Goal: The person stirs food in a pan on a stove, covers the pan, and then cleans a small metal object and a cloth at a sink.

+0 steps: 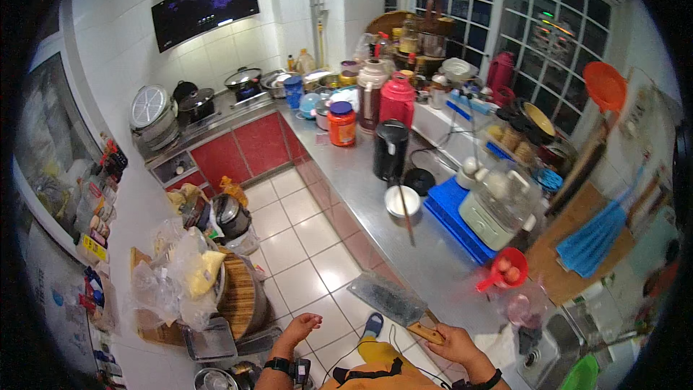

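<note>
My right hand (457,344) grips the wooden handle of a cleaver (391,298). Its broad grey blade points to the upper left, over the floor and beside the counter's front edge. My left hand (303,329) hangs over the floor tiles with loosely curled fingers and nothing visible in it. Right of the cleaver runs the steel counter (346,179). On it stand a white bowl (402,201) with a pair of chopsticks (407,219) across it, a black electric kettle (391,149), and a red plastic ladle (508,270) holding eggs.
A pale green appliance with a clear top (492,211) stands on a blue box (449,216). The sink (547,349) is at lower right. Thermos flasks (397,100) and an orange jar (341,124) stand farther back. On the left, plastic bags (184,276) and a round wooden board (241,292) narrow the tiled floor.
</note>
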A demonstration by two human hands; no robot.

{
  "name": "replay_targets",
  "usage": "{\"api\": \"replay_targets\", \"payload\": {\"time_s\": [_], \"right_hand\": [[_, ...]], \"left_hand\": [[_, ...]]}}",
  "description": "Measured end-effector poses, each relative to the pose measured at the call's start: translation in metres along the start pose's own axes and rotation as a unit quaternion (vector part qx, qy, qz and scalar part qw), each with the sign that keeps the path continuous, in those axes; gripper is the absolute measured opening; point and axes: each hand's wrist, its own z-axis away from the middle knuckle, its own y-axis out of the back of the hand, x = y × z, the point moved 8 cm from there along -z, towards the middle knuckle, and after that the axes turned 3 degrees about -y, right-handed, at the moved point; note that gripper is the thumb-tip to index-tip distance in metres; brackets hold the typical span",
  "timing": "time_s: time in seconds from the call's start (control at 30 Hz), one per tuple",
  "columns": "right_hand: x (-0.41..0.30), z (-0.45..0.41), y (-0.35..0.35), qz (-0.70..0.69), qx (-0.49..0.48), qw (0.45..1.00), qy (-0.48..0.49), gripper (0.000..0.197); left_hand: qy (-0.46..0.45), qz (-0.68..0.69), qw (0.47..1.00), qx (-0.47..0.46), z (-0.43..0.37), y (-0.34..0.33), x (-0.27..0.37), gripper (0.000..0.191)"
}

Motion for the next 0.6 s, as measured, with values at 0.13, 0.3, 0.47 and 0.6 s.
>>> {"api": "replay_targets", "payload": {"time_s": [0.13, 0.3, 0.47, 0.6], "right_hand": [[-0.028, -0.085, -0.015, -0.035, -0.011, 0.998, 0.048, 0.036], [-0.043, -0.188, -0.041, -0.189, -0.076, 0.978, -0.031, 0.035], [-0.06, -0.279, -0.04, -0.272, -0.132, 0.953, -0.02, 0.026], [-0.055, -0.322, -0.036, -0.334, -0.181, 0.916, -0.126, 0.028]], "left_hand": [[0.062, 0.042, 0.997, 0.032, -0.042, 0.052, 0.05, 0.032], [0.071, 0.173, 0.978, 0.088, -0.106, 0.122, 0.102, 0.034], [0.049, 0.194, 0.976, 0.08, -0.194, 0.164, 0.138, 0.038], [0.068, 0.261, 0.963, 0.021, -0.285, 0.167, 0.159, 0.036]]}}
